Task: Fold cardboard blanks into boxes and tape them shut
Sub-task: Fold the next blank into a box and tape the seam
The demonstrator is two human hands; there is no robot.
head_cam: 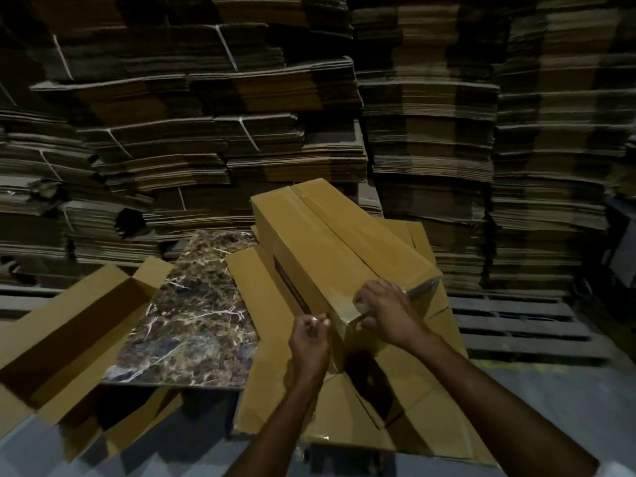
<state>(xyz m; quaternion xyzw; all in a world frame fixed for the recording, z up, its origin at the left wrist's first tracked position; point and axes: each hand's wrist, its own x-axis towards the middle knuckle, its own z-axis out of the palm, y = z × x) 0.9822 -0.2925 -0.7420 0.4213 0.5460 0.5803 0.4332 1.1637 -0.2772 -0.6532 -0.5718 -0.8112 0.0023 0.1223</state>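
A: Head view: long box point(330, 256) lying closed on flat blanks point(261, 356), near end toward the wearer, clear tape point(418, 287) glinting on the seam and over the near corner. Right hand point(389, 315) clamped over that corner, fingers point(364, 297) curled and pressed onto the tape, likely to bed it down around the edge.

B: Left hand point(309, 333)?

A: Just beside the box's near left edge, fingers point(318, 321) bunched together, tips apparently pinching a tape end; too small and blurred to say for certain. Probably steadying or tearing the strip.

B: Surroundings?

A: Open box point(69, 335) at left, flaps up, unsealed. Marbled slab point(192, 318) between the two, partly under the blanks, serving as a desk. Bundled stacks point(206, 132) behind; pallet point(523, 325) at right on the floor.

B: Stage?

A: Judged late sealing of this box's near end. Roll or dispenser not visible.
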